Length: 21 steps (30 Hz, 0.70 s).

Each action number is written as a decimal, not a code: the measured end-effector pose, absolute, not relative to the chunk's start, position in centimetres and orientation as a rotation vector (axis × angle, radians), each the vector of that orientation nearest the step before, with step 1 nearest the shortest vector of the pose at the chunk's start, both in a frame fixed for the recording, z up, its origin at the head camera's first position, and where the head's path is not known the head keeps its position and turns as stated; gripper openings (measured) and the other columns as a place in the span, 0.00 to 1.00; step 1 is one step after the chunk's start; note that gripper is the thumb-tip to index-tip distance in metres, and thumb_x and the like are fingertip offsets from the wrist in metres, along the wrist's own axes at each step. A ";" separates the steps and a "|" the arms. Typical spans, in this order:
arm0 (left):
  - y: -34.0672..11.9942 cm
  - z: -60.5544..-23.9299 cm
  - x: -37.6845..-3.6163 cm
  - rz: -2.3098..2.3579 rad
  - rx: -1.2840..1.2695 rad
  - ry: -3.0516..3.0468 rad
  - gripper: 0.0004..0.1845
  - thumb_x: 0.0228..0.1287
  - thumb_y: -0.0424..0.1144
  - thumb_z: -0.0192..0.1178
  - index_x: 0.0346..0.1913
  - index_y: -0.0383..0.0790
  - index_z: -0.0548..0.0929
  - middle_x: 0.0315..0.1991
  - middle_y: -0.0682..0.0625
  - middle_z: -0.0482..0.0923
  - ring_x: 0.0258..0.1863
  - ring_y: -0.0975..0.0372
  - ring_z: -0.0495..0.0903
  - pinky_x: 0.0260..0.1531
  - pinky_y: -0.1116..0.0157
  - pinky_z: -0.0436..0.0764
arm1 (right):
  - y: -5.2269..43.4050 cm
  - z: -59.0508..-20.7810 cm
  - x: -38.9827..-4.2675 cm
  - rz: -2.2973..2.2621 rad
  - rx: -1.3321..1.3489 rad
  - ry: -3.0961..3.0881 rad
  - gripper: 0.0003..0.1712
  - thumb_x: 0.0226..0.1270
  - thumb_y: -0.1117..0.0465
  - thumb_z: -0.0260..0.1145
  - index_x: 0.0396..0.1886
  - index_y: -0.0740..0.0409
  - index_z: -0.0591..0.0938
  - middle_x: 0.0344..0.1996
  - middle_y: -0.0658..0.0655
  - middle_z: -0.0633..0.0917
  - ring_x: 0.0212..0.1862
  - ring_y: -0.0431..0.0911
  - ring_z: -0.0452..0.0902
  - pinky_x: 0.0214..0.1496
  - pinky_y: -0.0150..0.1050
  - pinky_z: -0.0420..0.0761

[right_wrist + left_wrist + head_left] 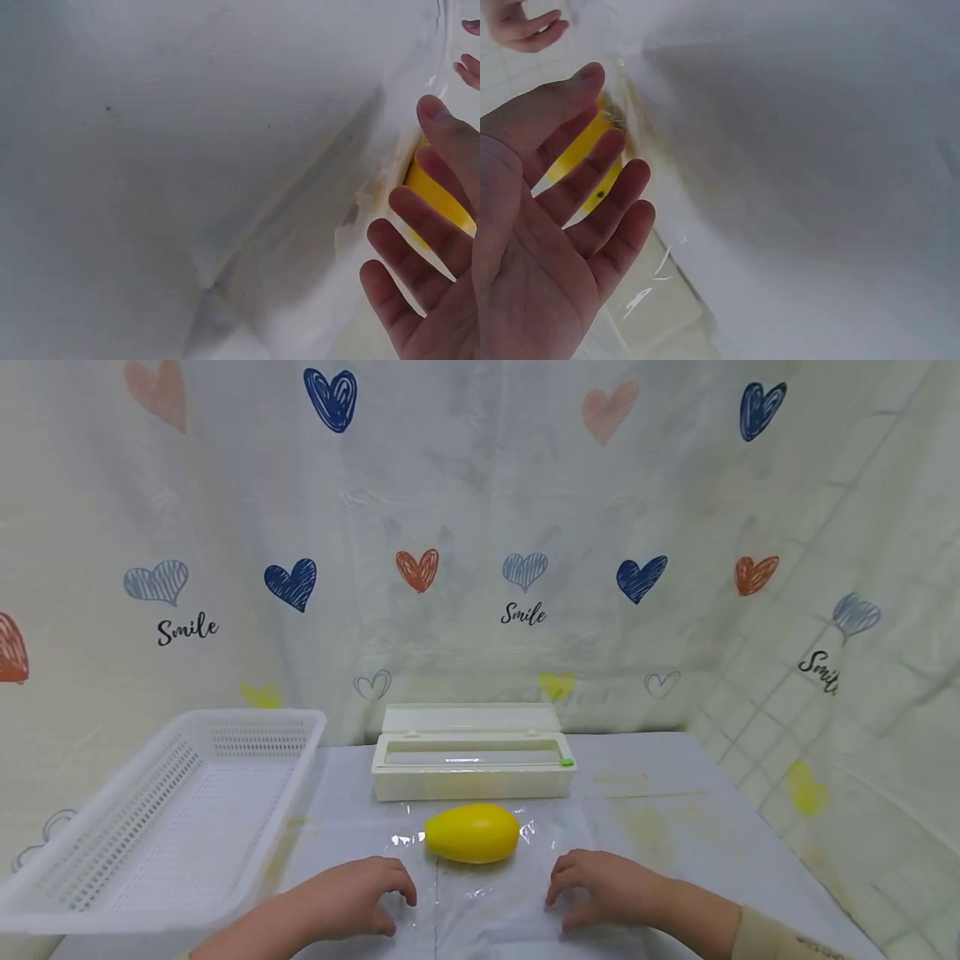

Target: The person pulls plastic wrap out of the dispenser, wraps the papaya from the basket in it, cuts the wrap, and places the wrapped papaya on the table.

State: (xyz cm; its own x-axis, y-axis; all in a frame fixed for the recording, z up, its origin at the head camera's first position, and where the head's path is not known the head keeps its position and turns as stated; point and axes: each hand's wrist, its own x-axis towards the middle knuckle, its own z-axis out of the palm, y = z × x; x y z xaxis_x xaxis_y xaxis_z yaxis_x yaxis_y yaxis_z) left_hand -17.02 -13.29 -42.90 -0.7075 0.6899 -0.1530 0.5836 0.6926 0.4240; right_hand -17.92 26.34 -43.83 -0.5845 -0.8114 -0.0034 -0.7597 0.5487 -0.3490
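A smooth yellow oval fruit (pixel 472 833), narrower at its left end, lies on a glossy sheet of clear plastic wrap (pixel 491 893) spread over the table. Left of it and nearer the front edge, my left hand (pixel 367 893) holds nothing, its fingers loosely bent. My right hand (pixel 603 887) mirrors it on the other side, also holding nothing. In the left wrist view, spread fingers partly hide the fruit (pixel 585 154). The right wrist view has the fruit (pixel 435 199) behind the fingers. Behind the fruit stands a white plastic wrap dispenser (pixel 472 783) with its lid raised.
A white perforated plastic basket (pixel 296 802) stands on the left. Its inside shows a bare slatted bottom. The dispenser has a small green tab (pixel 567 762) at its right end. A heart-patterned curtain (pixel 465 643) hangs behind the white-covered table (pixel 660 777) and along its right side.
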 end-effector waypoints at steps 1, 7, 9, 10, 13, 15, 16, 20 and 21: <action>-13.3 -43.2 -17.1 0.489 1.008 2.603 0.15 0.51 0.40 0.75 0.41 0.58 0.84 0.39 0.68 0.74 0.40 0.70 0.75 0.45 0.66 0.78 | 26.4 -44.0 -17.9 -0.449 -1.369 2.615 0.13 0.58 0.45 0.75 0.42 0.38 0.85 0.40 0.35 0.78 0.43 0.32 0.73 0.47 0.31 0.77; -13.2 -44.5 -17.6 0.433 1.041 2.632 0.15 0.48 0.38 0.76 0.38 0.58 0.84 0.34 0.68 0.71 0.34 0.73 0.70 0.38 0.69 0.76 | 26.5 -44.4 -17.9 -0.382 -1.427 2.602 0.12 0.56 0.50 0.77 0.39 0.39 0.85 0.41 0.36 0.78 0.43 0.32 0.73 0.47 0.29 0.77; -13.1 -44.8 -17.8 0.415 1.056 2.638 0.15 0.48 0.38 0.76 0.37 0.59 0.83 0.33 0.68 0.71 0.33 0.73 0.70 0.37 0.69 0.75 | 26.5 -44.6 -18.0 -0.369 -1.449 2.611 0.11 0.57 0.52 0.77 0.38 0.39 0.85 0.41 0.36 0.78 0.43 0.33 0.73 0.47 0.30 0.77; -13.1 -44.9 -17.9 0.404 1.066 2.640 0.15 0.48 0.38 0.75 0.36 0.59 0.83 0.33 0.68 0.70 0.33 0.73 0.70 0.36 0.69 0.75 | 26.5 -44.7 -18.0 -0.366 -1.446 2.613 0.10 0.57 0.53 0.76 0.37 0.39 0.85 0.41 0.36 0.78 0.43 0.33 0.73 0.47 0.30 0.77; -13.0 -45.2 -18.2 0.375 1.097 2.648 0.14 0.50 0.38 0.75 0.35 0.59 0.82 0.32 0.68 0.70 0.32 0.73 0.69 0.36 0.69 0.75 | 26.4 -44.8 -18.1 -0.369 -1.420 2.610 0.07 0.59 0.55 0.75 0.35 0.38 0.86 0.41 0.36 0.79 0.43 0.32 0.73 0.47 0.30 0.78; -12.9 -45.4 -18.3 0.360 1.112 2.662 0.13 0.51 0.38 0.74 0.34 0.59 0.82 0.31 0.68 0.70 0.30 0.73 0.69 0.35 0.69 0.75 | 26.3 -44.8 -18.2 -0.363 -1.402 2.605 0.06 0.61 0.57 0.74 0.34 0.38 0.86 0.40 0.37 0.79 0.43 0.32 0.73 0.47 0.30 0.78; -12.9 -45.4 -18.4 0.353 1.119 2.669 0.12 0.51 0.37 0.73 0.33 0.59 0.82 0.30 0.68 0.69 0.30 0.73 0.69 0.34 0.70 0.75 | 26.3 -44.8 -18.2 -0.356 -1.390 2.606 0.06 0.61 0.58 0.74 0.34 0.38 0.86 0.41 0.37 0.79 0.43 0.32 0.73 0.48 0.30 0.78; -12.8 -45.6 -18.5 0.338 1.151 2.706 0.11 0.54 0.36 0.71 0.30 0.59 0.82 0.27 0.68 0.69 0.27 0.73 0.68 0.32 0.71 0.74 | 26.2 -44.8 -18.3 -0.357 -1.339 2.603 0.07 0.63 0.59 0.73 0.33 0.39 0.86 0.39 0.36 0.79 0.42 0.32 0.72 0.48 0.31 0.79; -12.9 -45.6 -18.5 0.341 1.159 2.713 0.10 0.54 0.36 0.71 0.29 0.58 0.83 0.27 0.67 0.69 0.27 0.73 0.67 0.31 0.71 0.74 | 26.1 -44.8 -18.3 -0.368 -1.323 2.600 0.07 0.63 0.59 0.72 0.33 0.39 0.85 0.39 0.35 0.79 0.41 0.32 0.72 0.48 0.32 0.79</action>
State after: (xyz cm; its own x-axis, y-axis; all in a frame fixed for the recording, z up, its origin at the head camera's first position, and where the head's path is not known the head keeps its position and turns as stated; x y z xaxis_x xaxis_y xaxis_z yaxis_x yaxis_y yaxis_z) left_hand -18.49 -12.86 -45.61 -0.6828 0.7275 -0.0673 0.6883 0.6714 0.2748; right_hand -18.34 26.15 -44.77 -0.5791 -0.8127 -0.0649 -0.7628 0.5681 -0.3088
